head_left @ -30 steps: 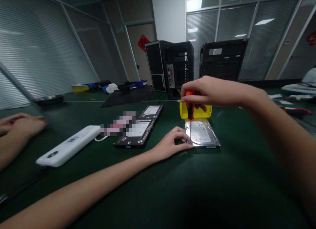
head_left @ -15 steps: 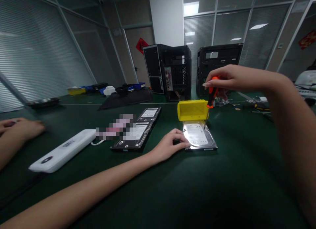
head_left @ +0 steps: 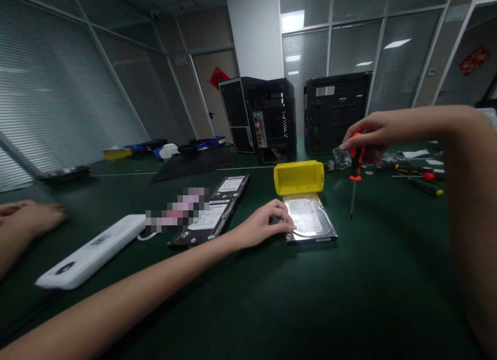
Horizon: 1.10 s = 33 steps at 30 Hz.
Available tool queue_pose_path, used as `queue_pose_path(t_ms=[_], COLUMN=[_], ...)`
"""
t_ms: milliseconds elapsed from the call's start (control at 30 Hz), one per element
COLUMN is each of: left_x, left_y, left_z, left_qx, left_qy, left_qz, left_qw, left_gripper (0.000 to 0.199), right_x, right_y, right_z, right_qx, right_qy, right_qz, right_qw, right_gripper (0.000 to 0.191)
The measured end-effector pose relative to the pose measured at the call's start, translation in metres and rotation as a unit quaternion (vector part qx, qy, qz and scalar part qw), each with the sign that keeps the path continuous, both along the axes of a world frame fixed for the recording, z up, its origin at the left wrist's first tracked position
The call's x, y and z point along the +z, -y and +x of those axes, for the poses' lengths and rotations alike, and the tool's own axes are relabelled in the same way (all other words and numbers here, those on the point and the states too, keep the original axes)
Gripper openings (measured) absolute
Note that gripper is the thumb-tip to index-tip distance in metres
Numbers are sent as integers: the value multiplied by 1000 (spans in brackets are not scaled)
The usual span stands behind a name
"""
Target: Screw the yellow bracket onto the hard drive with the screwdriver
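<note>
A silver hard drive point(head_left: 310, 218) lies flat on the dark green table, its label side up. My left hand point(head_left: 271, 224) grips the drive's left edge between thumb and fingers. To the right of the drive, my right hand point(head_left: 367, 138) is closed around the orange and black handle of a screwdriver point(head_left: 355, 166). The shaft points down, its tip clear of the drive. Just behind the drive stands a yellow plastic bin point(head_left: 298, 180), its opening facing me.
Two more hard drives point(head_left: 212, 215) lie left of my left hand, near a white power strip point(head_left: 93, 251). Another person's hand point(head_left: 39, 217) rests at far left. Black computer cases point(head_left: 274, 116) stand behind. Hand tools point(head_left: 423, 178) are scattered at right.
My right hand has lifted the screwdriver off the drive's upper right edge and carried it to the right. My left hand stays on the drive. The view has shifted slightly.
</note>
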<state>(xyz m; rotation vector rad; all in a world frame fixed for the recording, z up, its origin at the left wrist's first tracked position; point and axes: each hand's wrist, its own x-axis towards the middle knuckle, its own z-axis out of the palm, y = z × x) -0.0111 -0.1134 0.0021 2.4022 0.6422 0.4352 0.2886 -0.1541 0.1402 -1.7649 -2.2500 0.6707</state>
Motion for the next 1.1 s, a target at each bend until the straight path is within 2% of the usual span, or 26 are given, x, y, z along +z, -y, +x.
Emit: queue_pose_path(t_ms=[67, 167, 267, 333, 433, 533, 633, 700, 733, 867, 1100], left_x=[6, 13, 15, 15, 13, 4, -9, -18, -21, -28, -24], left_y=[-12, -42, -79, -100, -118, -125, -128, -130, -132, -134, -130], left_z=[4, 18, 39, 54, 71, 78, 74, 70, 68, 65, 74], left_qx=[-5, 29, 94, 107, 82, 55, 43, 42, 37, -1, -22], left_qy=[-5, -7, -55, -96, -114, -126, -134, -148, -151, -186, -211], left_qz=[42, 210, 422, 527, 568, 586, 601, 637, 641, 657, 642], left_qw=[999, 977, 900, 838, 811, 798, 787, 755, 752, 731, 737], left_gripper=[20, 20, 17, 16, 17, 18, 24, 24, 24, 26, 24], right_x=[-2, -5, -10, -12, -13, -13, -13, -13, -13, -14, -16], right_y=[-1, -8, -18, -24, -28, -28, -28, -28, -29, -31, -34], right_z=[7, 16, 21, 22, 21, 20, 19, 18, 18, 18, 17], right_qx=[-19, -36, -56, -55, -46, -48, -47, -51, -55, -64, -52], right_qy=[0, 6, 16, 31, 35, 36, 33, 24, 22, 26, 33], right_qz=[-26, -44, -67, -80, -79, -75, -79, -86, -88, -95, -99], right_qw=[999, 998, 996, 995, 995, 995, 995, 995, 994, 993, 993], right_gripper=[51, 48, 41, 36, 31, 27, 23, 23, 23, 23, 26])
